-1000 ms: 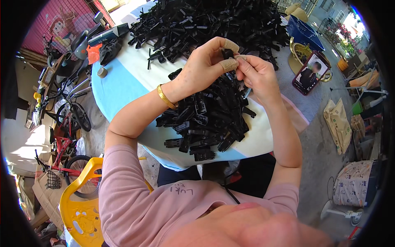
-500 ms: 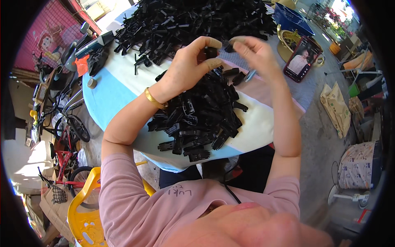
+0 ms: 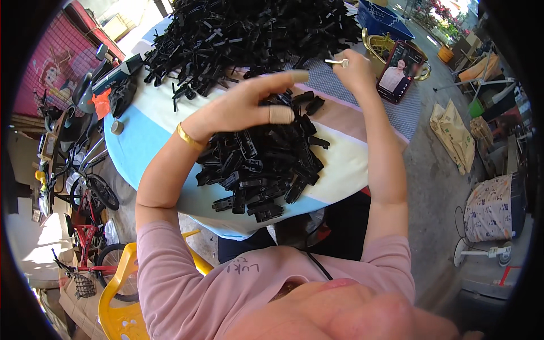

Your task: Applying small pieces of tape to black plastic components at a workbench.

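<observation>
My left hand (image 3: 249, 105) hovers above the near pile of black plastic parts (image 3: 255, 164). Its thumb and index finger, both wrapped in beige tape, are apart with nothing between them. To the right, my right hand (image 3: 356, 71) is closed on a small thin pale tool (image 3: 339, 62) that sticks out toward the left; its exact kind is too small to tell. Beyond both hands spreads a larger heap of black plastic pieces (image 3: 249, 34). A few loose black parts (image 3: 314, 105) lie on the striped cloth (image 3: 340, 153) between the hands.
A phone (image 3: 396, 73) leans against a gold-coloured pot (image 3: 372, 48) at the right, with a blue box (image 3: 385, 21) behind. A small round lid (image 3: 117, 127) and a black bag (image 3: 122, 96) are at the table's left. A yellow chair (image 3: 122, 294) stands at lower left.
My hands have moved apart, and the left one has opened and no longer holds a black part. The pale tool that lay on the cloth is now in my right hand.
</observation>
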